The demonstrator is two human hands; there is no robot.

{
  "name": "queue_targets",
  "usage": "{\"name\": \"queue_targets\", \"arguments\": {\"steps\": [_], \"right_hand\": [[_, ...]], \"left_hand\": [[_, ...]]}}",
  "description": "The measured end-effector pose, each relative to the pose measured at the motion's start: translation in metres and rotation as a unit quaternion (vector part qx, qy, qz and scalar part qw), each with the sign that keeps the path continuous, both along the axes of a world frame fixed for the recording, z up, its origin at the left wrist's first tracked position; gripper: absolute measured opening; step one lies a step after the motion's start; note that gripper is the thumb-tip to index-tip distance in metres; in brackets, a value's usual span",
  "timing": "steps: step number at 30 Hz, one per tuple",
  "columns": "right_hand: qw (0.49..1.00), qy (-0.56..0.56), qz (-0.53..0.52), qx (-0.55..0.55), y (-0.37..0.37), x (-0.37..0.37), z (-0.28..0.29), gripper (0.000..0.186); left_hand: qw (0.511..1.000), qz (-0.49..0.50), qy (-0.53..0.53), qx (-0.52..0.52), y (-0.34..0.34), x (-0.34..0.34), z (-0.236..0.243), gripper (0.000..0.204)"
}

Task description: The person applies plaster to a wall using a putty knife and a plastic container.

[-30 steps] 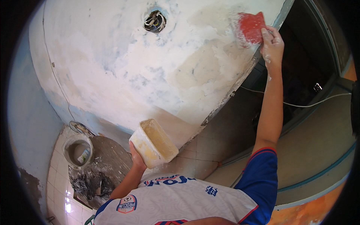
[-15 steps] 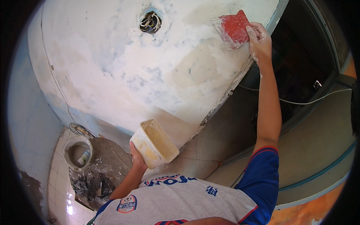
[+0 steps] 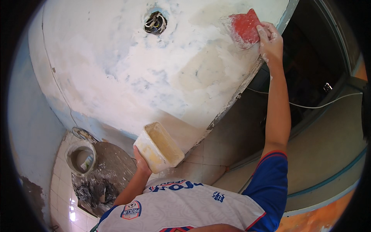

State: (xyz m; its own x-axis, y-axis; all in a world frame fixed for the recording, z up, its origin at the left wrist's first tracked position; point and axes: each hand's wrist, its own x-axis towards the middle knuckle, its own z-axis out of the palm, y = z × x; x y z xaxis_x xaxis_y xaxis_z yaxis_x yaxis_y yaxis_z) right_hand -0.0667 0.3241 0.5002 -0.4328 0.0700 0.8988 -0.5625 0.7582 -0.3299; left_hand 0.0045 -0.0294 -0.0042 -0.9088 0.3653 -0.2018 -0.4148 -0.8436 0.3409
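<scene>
My right hand [image 3: 271,41], smeared with white, grips the edge of a red putty spreader [image 3: 246,28]. The spreader lies against the patchy white wall [image 3: 127,65], near its upper right edge, with whitish putty along its left and lower sides. Down in front of my body, my left hand [image 3: 142,160] holds a rectangular plastic tub [image 3: 154,154] by its left side. The tub is tilted, and its inside is coated with cream-coloured putty. Damp-looking beige patches show on the wall below and left of the spreader.
A round hole with loose wires [image 3: 155,23] opens in the wall at the top. At lower left stand a bucket [image 3: 69,154] and a round stained board [image 3: 119,156] bearing crumpled black plastic [image 3: 94,192]. A dark doorway [image 3: 309,58] lies right of the wall's edge.
My right hand and the red spreader have shifted slightly right along the wall. The left hand and the tub have stayed put.
</scene>
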Motion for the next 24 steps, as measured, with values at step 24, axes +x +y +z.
{"name": "queue_targets", "arguments": {"steps": [24], "right_hand": [[0.979,0.086,0.041,-0.178,0.022,0.035,0.019,0.022]], "left_hand": [[1.000,0.005,0.004,0.003,0.001,0.000,-0.010,0.081]]}}
